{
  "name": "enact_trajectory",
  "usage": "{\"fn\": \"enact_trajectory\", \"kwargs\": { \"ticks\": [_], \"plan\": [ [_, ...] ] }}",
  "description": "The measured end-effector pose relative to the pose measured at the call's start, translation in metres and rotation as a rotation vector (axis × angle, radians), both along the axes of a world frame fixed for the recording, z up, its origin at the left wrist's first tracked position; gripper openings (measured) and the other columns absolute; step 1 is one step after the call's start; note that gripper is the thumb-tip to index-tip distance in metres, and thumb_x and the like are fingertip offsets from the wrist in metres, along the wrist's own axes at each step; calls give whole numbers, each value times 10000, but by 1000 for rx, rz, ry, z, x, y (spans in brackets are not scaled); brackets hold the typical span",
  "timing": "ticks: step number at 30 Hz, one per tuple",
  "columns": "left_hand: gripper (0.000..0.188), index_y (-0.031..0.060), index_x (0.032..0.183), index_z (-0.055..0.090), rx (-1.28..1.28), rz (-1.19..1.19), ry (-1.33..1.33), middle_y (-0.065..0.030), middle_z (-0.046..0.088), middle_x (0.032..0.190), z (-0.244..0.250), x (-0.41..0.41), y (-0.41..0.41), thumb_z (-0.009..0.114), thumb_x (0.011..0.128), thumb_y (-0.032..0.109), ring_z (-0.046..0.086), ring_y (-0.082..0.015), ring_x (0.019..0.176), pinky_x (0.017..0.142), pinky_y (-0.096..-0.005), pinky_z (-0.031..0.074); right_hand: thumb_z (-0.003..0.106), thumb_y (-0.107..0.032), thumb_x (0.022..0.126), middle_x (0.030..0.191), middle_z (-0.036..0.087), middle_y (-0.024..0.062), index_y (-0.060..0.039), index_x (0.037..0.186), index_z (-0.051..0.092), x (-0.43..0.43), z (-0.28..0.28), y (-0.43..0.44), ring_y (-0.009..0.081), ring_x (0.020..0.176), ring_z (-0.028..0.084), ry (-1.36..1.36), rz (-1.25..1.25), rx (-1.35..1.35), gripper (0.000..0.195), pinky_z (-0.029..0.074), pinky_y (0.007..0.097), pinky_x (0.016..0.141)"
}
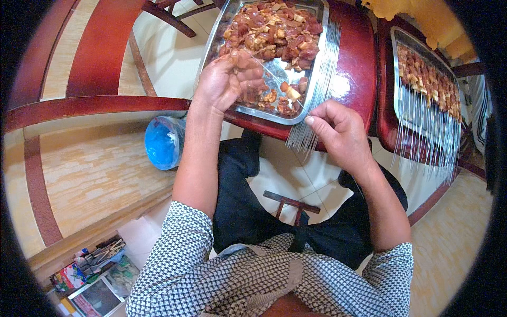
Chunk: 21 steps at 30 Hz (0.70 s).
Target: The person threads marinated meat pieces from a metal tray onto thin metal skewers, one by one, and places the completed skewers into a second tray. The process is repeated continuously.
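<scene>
Pinched in my right hand (340,132) is a thin metal skewer (273,75), slanting up to the left over a metal tray (208,49). Two pieces, one reddish and one pale (290,91), are threaded on it. My left hand (235,79) is by the skewer's far end, palm up with curled fingers; whether it touches the skewer I cannot tell. Raw marinated meat chunks (273,31) are heaped in the tray's far part, with several small pieces (269,97) nearer me. Along the tray's right edge lies a bundle of bare metal skewers (324,75).
The tray stands on a red wooden stool (354,83). To the right, a second metal tray (422,33) holds loaded meat skewers (427,79), their bare ends hanging over its near edge. A lined blue bin (160,142) stands left of my left forearm. Below my lap is a small wooden frame (293,202).
</scene>
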<state>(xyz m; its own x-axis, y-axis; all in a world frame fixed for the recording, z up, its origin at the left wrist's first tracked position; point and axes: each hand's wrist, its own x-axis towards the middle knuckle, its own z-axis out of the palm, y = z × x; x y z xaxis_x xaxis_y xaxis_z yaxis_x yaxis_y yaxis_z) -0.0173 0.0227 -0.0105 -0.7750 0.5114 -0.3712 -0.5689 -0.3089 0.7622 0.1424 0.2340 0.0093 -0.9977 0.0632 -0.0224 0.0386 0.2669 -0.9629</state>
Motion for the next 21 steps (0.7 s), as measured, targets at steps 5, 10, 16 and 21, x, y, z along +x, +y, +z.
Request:
{"fn": "enact_trajectory", "kwargs": {
  "ticks": [5,10,16,21],
  "plan": [
    [300,-31,1111,500,101,62,-17,-198,599,1024,-3,-1,0,422,933,198,602,-330,945,770,-456,526,615,-126,801,664,588,144,1,769,581,5,1,1,231,616,595,-27,62,103,136,454,344,567],
    [308,-41,1162,475,146,-6,92,-172,581,1053,-1,-1,-5,473,911,138,588,-307,967,829,-441,512,611,-126,797,664,580,166,-1,769,577,6,-1,-1,292,626,599,-10,61,162,133,457,369,573],
    [299,-40,1157,481,91,13,125,-154,590,1023,-5,-1,-5,492,904,119,603,-276,918,817,-417,521,609,-122,801,652,570,163,1,770,570,7,-1,-2,295,616,593,-25,71,153,133,451,374,564],
    [263,-30,1097,511,101,-69,106,-148,613,967,-1,1,-6,499,907,152,620,-270,873,783,-411,534,604,-119,808,650,569,162,-1,769,571,9,-2,-2,291,609,591,31,81,183,129,450,372,560]
  ]
}}
